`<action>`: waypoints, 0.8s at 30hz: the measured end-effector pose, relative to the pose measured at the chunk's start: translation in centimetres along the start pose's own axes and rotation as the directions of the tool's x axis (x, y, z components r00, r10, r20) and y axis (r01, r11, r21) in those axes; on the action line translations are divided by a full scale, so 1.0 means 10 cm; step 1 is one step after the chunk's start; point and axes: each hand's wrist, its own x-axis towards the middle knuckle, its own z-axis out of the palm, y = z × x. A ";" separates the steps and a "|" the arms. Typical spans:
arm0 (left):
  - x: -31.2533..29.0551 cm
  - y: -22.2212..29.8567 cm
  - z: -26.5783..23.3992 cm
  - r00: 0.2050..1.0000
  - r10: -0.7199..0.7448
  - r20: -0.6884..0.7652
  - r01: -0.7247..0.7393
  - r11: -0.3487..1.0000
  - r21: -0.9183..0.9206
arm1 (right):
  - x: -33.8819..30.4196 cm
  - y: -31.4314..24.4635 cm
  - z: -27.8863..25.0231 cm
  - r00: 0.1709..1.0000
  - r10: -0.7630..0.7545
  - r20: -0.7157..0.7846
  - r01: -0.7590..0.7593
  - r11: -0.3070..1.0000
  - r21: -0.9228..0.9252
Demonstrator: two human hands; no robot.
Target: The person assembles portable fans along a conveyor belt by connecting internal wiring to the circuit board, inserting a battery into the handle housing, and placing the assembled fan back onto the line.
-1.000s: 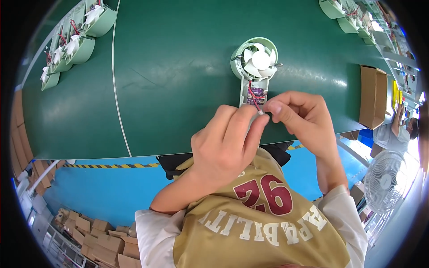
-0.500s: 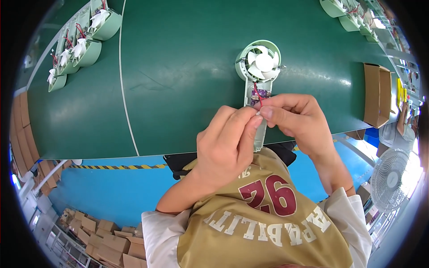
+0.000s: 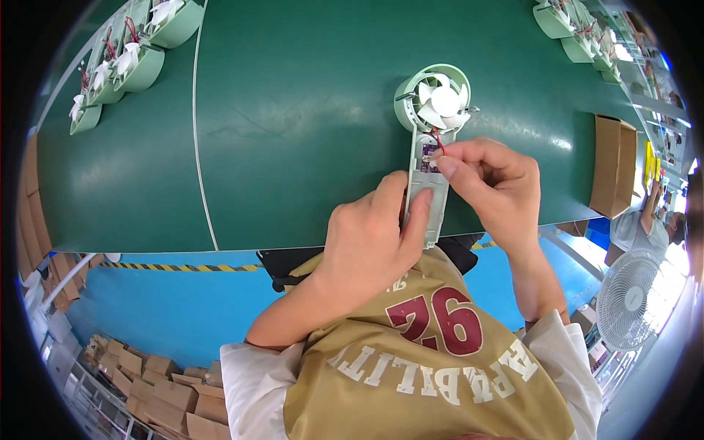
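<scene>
A small pale-green handheld fan (image 3: 443, 101) with white blades lies face up at the near side of the table, its handle pointing toward me. The handle shell is uncovered and shows a small purple circuit board (image 3: 430, 155). My left hand (image 3: 381, 224) grips the lower handle from the left, thumb on its inner side. My right hand (image 3: 493, 178) pinches the end of the red wire (image 3: 440, 139) just over the board. A small white piece, perhaps a connector, shows at those fingertips; whether it touches the board I cannot tell.
The green table (image 3: 293, 110) carries several more open fan bodies (image 3: 139, 67) at the far left and others (image 3: 576, 45) at the far right. An open cardboard box (image 3: 614, 165) stands at the right edge. A large white fan (image 3: 631, 299) stands beyond, near another person (image 3: 638, 227).
My left hand has gone from the wire end down to the handle and now grips it. My right hand still pinches the wire, now closer over the board.
</scene>
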 end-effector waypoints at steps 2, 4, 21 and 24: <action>0.02 0.02 -0.03 0.998 -0.016 0.055 0.016 1.000 -0.002 | 0.02 -0.01 0.00 0.982 -0.191 -0.003 0.188 0.967 -0.171; 0.03 0.01 -0.03 0.998 -0.016 0.057 0.017 1.000 -0.018 | 0.05 0.02 -0.03 0.964 -0.264 0.022 0.261 0.935 -0.241; 0.04 0.03 -0.03 0.998 -0.018 0.053 0.018 1.000 0.000 | 0.20 -0.02 -0.06 0.507 -0.751 0.423 0.752 0.145 -0.643; 0.05 0.04 -0.03 0.996 -0.024 0.081 0.023 1.000 0.015 | 0.18 0.01 -0.03 0.482 -0.769 0.421 0.742 0.101 -0.663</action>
